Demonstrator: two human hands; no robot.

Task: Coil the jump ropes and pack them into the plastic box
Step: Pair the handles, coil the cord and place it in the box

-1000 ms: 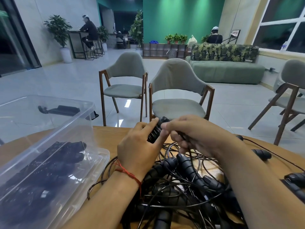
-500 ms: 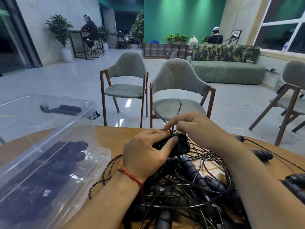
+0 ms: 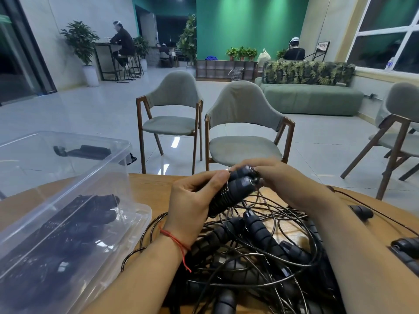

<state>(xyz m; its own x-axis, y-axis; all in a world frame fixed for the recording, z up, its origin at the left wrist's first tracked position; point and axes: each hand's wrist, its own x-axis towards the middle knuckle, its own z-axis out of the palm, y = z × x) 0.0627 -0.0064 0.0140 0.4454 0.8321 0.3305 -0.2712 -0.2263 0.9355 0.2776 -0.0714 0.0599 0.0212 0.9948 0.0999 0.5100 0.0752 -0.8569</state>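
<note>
From the head camera, the left hand [image 3: 192, 207] is gripping a pair of handles [image 3: 235, 189] above the middle of the wooden table [image 3: 154, 189]; its fingers are curling round them from the left and the thumb is pressing on top; a red string bracelet [image 3: 174, 240] is circling that wrist. The handles are black and ribbed, lying side by side and tilting up toward the far right, with thin dark cable winding round their lower part. The right hand [image 3: 288, 180] is meeting them from the right; its curled fingertips are pinching at the handles' far ends, though exactly what they are nipping there is hard to make out. Below both hands a pile of jump ropes [image 3: 260, 252] is sprawling over the near middle of the table; glossy black cables are looping loosely over more ribbed handles. To the left, the clear plastic box [image 3: 108, 168] is sitting on the table, just beside the pile; dark coiled ropes [image 3: 79, 223] are lying inside it. Two grey chairs [image 3: 242, 114] are standing beyond the table's far edge.
</note>
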